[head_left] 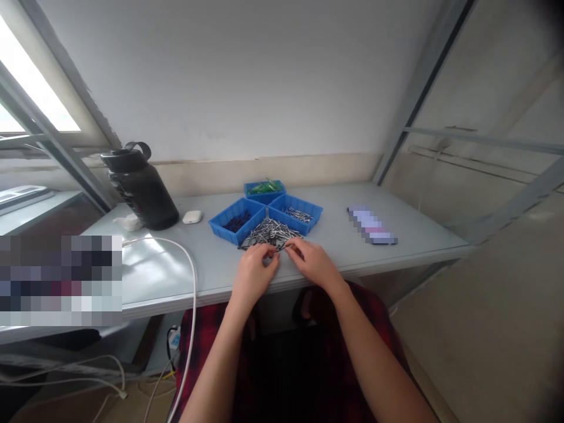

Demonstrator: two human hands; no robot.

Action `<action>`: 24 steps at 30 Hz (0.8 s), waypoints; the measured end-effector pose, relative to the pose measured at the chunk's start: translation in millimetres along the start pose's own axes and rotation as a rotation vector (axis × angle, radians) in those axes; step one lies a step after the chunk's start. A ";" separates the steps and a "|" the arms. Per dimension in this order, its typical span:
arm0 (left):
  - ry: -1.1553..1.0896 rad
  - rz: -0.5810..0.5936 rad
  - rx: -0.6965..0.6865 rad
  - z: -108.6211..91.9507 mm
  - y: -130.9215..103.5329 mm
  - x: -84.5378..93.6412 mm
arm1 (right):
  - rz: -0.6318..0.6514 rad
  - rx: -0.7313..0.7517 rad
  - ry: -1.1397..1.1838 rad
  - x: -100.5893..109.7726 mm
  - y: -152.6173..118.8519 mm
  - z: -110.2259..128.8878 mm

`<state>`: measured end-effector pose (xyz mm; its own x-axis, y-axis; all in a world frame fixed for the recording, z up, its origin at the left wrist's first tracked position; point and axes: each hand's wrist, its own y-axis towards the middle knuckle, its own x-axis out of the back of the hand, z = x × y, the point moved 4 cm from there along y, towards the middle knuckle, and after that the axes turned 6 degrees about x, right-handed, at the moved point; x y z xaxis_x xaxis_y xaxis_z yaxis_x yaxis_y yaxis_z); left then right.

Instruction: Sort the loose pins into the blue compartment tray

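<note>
A heap of thin silver nail-like pieces point(274, 230) lies on the grey table point(326, 258), with a few dark ones along its near side. My left hand point(255, 267) rests at the heap's near left edge, thumb and fingers closed together; what they hold is too small to make out. Fingertips of my right hand point(312, 261) pinch a thin metal piece point(285, 247) close to the left fingertips. Around the heap stand blue trays: the left tray point(224, 229) holds dark thin pieces, the right tray point(316, 215) silver ones, the back tray point(252, 194) green ones.
A large dark bottle point(143, 191) and a white earphone case point(192, 217) stand to the left. A white cable point(194, 276) hangs over the front edge. To the right lies a phone point(371, 225). The wall point(247, 88) closes off the back.
</note>
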<state>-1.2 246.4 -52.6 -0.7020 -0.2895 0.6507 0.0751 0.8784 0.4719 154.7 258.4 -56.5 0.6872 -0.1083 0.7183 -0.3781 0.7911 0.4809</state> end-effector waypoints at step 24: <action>-0.048 0.021 0.005 1.3 -0.7 0.2 | 0.005 -0.001 0.038 1.2 0.8 1.4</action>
<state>-2.3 246.3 -53.5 -0.7333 -0.2531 0.6310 0.0862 0.8860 0.4555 154.5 258.0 -54.6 0.7085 -0.0811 0.7010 -0.3812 0.7920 0.4769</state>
